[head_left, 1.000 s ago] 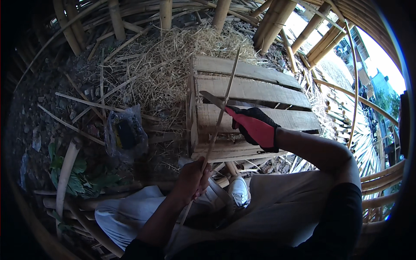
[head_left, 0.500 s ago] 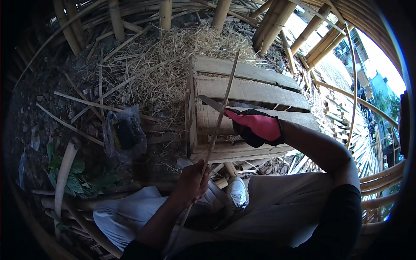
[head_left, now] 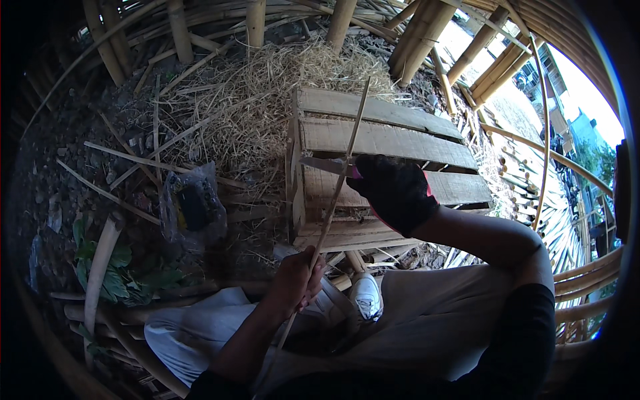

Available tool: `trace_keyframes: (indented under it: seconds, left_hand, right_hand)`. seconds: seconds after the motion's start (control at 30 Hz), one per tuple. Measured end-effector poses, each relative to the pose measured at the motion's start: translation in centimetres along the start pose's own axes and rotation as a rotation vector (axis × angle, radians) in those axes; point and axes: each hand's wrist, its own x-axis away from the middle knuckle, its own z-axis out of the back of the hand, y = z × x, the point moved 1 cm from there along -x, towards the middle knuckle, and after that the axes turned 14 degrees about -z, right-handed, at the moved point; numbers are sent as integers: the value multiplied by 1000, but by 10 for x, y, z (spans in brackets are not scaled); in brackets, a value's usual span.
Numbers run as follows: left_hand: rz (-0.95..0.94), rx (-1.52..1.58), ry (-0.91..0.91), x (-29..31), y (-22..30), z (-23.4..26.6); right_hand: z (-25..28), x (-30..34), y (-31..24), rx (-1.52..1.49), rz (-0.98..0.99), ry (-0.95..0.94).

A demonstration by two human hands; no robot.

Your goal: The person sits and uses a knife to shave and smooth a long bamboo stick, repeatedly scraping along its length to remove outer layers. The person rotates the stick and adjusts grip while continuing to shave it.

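Observation:
My bare left hand (head_left: 298, 279) is closed round a long thin bamboo strip (head_left: 335, 190), which slants from my lap up across the wooden crate (head_left: 383, 138). On my right hand (head_left: 393, 193) is a black and pink glove. Its fingers are wrapped round the handle of a knife (head_left: 323, 165), of which only a bit of purple shows beside the glove. The blade points left and crosses the strip above the crate's slats. Whether the blade touches the strip or lies just behind it, I cannot tell.
Shavings (head_left: 267, 100) are heaped behind and left of the crate. A clear plastic bag (head_left: 193, 205) with something dark inside lies on the ground at left. Bamboo posts (head_left: 420, 40) stand at the back; bamboo poles (head_left: 100, 267) rise near my left leg.
My gloved right hand has rolled over, so its black side now faces up instead of the pink. The knife blade has turned with it and dropped slightly. My left hand stays in place.

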Motion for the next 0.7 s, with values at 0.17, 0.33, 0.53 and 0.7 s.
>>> trace_keyframes:
  seconds: [0.17, 0.33, 0.53, 0.7]
  left_hand:
    - [-17, -7, -12, 0, -1, 2]
    - [-3, -21, 6, 2, 4, -1]
    - [32, -7, 4, 1, 7, -1]
    - [21, 3, -14, 2, 8, 0]
  right_hand:
    - [-16, 2, -6, 165, 62, 109]
    - [-18, 2, -10, 227, 87, 119]
    - [0, -4, -14, 164, 24, -40]
    - [6, -15, -10, 149, 30, -252]
